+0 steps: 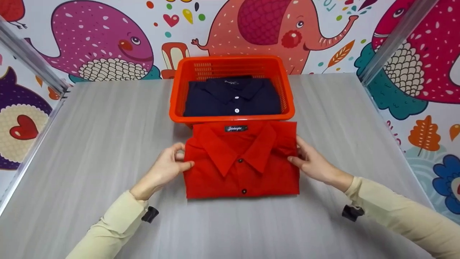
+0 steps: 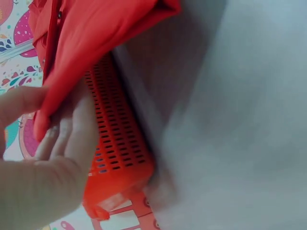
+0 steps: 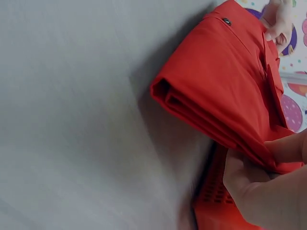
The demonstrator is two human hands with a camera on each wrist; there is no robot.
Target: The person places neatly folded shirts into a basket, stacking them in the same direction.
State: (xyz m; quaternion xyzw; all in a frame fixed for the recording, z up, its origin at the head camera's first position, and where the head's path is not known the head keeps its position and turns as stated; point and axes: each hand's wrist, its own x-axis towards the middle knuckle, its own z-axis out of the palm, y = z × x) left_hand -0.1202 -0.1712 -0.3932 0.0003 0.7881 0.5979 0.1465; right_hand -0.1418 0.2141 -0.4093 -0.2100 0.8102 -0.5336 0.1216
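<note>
A folded red shirt (image 1: 240, 162) with a pointed collar, a dark neck label and dark buttons is held between both hands, lifted off the table as the wrist views show. My left hand (image 1: 167, 167) pinches its left side, thumb on top and fingers beneath. On the opposite edge my right hand (image 1: 314, 163) grips the folded layers the same way, thumb over the cloth. Just beyond the shirt stands an orange plastic basket (image 1: 289, 104) with perforated walls. Inside it lies a folded navy shirt (image 1: 215, 102) with white buttons, collar facing up.
The grey wood-grain table (image 1: 118, 118) spreads around the basket and under both arms. Behind it rises a wall with cartoon animals (image 1: 266, 32). Metal posts (image 1: 391, 43) stand at the table's far corners.
</note>
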